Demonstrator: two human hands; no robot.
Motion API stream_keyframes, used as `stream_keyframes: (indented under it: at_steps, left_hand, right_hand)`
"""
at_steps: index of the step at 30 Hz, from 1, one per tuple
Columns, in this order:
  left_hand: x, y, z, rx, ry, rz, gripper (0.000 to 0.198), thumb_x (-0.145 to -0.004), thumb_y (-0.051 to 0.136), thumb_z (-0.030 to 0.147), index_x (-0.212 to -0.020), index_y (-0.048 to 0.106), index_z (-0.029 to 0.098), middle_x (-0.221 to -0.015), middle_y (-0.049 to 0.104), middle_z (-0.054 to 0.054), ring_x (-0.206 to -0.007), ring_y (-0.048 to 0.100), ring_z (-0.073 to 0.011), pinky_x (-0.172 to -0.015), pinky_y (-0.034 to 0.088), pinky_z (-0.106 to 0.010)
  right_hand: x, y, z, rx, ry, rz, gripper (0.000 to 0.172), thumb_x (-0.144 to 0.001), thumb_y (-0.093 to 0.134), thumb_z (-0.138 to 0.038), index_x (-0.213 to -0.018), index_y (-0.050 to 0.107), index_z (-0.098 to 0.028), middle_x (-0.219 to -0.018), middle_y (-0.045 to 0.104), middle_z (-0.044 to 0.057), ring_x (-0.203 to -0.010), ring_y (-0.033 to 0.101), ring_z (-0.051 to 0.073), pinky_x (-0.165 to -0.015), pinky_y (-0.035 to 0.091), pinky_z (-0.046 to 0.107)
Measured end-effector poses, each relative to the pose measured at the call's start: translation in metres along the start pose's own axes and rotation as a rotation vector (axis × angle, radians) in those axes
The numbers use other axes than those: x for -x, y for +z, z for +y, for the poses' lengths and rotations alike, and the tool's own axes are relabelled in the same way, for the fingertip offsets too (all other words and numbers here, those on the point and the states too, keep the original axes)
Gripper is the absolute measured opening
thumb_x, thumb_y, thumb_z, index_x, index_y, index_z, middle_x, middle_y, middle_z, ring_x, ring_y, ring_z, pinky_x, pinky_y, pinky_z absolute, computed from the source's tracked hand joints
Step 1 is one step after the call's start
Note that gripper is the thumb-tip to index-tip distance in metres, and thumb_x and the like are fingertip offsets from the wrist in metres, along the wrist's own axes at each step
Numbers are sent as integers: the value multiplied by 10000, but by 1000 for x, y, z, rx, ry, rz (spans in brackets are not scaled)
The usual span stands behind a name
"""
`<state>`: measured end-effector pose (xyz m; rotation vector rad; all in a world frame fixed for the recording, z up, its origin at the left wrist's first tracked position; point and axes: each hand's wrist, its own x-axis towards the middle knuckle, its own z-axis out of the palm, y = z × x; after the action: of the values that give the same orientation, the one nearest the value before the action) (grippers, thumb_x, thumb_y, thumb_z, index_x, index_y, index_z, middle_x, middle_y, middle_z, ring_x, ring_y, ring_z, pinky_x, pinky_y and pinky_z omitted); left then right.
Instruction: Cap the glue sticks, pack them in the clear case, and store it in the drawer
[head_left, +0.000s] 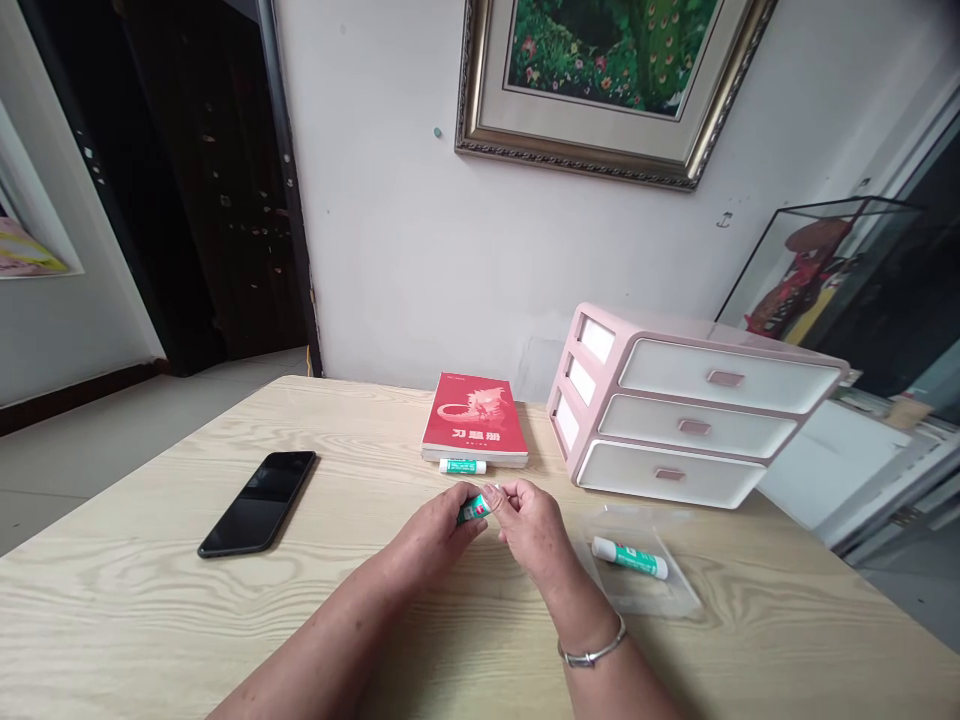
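Observation:
Between my two hands is a green and white glue stick [474, 509], held above the table a little in front of the red book. My left hand [436, 527] is closed around its left part. At its right end the fingers of my right hand [529, 525] pinch it, covering the tip. A second glue stick [463, 467] lies along the near edge of the red book [475, 415]. To the right of my right hand, a third glue stick [630, 558] rests in a clear plastic tray [660, 606].
A black phone [259, 504] lies on the left of the wooden table [135, 610]. At the back right stands a pink and white drawer box [694, 425] with three drawers. Behind the table is a wall with a framed picture [585, 140].

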<state>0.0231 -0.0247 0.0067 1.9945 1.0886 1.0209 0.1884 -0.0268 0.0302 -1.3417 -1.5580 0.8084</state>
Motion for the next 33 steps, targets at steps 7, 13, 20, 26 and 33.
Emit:
stream_keyframes:
  at_steps: [7,13,20,26,33]
  left_hand:
    - [3,-2,23,400,-191,-124,304,-855,570,299,-1119,456,199,-812,589,11,-635,489,-123,-606,422,-252]
    - [3,-10,19,606,-258,-13,226,-877,471,370,-944,561,173,-643,496,28,-555,461,-115,-545,361,-241]
    - [0,-8,9,660,-368,102,620,-907,316,660,-592,528,170,-484,463,-1,-424,416,-115,-461,302,-251]
    - [-1,-9,11,713,-389,165,579,-883,394,595,-478,458,185,-388,373,21,-349,346,-96,-427,251,-249]
    - [-1,-10,18,900,-363,227,504,-867,367,502,-458,408,210,-370,305,36,-310,256,-85,-373,176,-243]
  right_hand:
    - [5,2,0,-165,-143,-87,444,-936,473,-590,-891,616,-173,-607,585,-18,-488,535,118,-489,437,228]
    - [8,5,1,-220,-180,4,445,-993,378,-549,-983,628,-181,-502,460,-65,-484,492,119,-535,417,232]
    - [8,9,3,-178,-146,-12,454,-977,399,-569,-961,633,-180,-490,475,-56,-464,504,131,-507,404,240]
    - [8,10,3,-163,-134,0,471,-976,385,-584,-956,631,-183,-492,475,-51,-463,520,141,-504,419,246]
    - [9,12,4,-134,-140,-17,477,-977,374,-587,-950,638,-191,-476,468,-53,-455,513,146,-511,416,251]
